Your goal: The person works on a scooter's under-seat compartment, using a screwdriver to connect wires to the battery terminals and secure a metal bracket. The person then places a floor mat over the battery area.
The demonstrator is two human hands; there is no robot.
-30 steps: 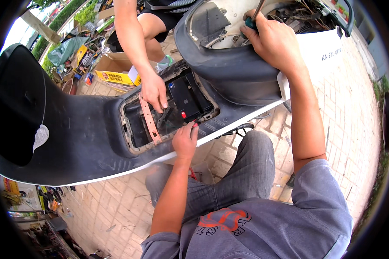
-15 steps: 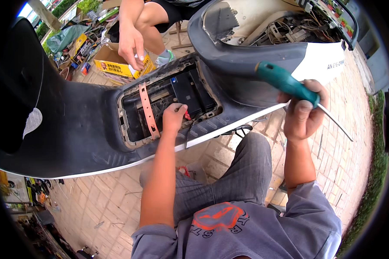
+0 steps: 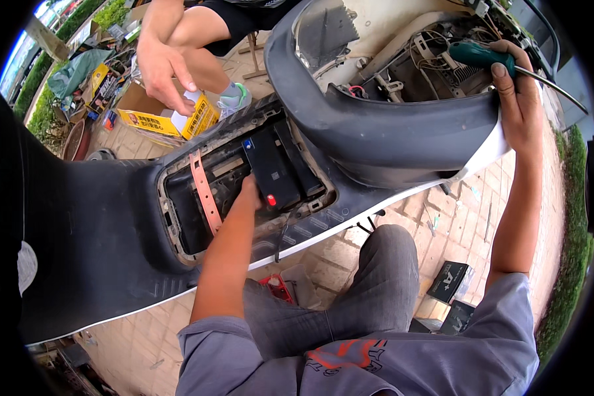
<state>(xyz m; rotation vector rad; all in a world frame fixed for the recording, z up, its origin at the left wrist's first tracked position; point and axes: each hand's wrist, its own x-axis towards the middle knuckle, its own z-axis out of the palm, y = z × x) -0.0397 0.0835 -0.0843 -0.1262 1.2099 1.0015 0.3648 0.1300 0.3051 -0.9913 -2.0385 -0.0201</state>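
My left hand [image 3: 249,193] reaches into the scooter's open floorboard compartment [image 3: 176,243], beside a black battery [image 3: 272,173] with blue and red terminals; its fingertips are hidden there. A pink perforated strap [image 3: 206,191] crosses the compartment left of that hand. My right hand [image 3: 521,109] is closed on a green-handled screwdriver [image 3: 475,54], held at the rim of the open seat section [image 3: 409,122], where wiring and a finned unit show. Another person's hand [image 3: 168,76] hangs open above a yellow cardboard box [image 3: 195,122], fingers loosely bent.
The crouching person's leg [image 3: 204,56] is behind the scooter. Spare black batteries [image 3: 447,281] lie on the paving by my right side. A red tray [image 3: 277,287] sits beside my knee. Boxes and a green tarp [image 3: 76,72] pile up at the back left, near a hedge.
My right hand swung down with the screwdriver, then moved up and right to the seat section. My left hand sank deeper into the compartment. The other person's hand withdrew from it toward the box.
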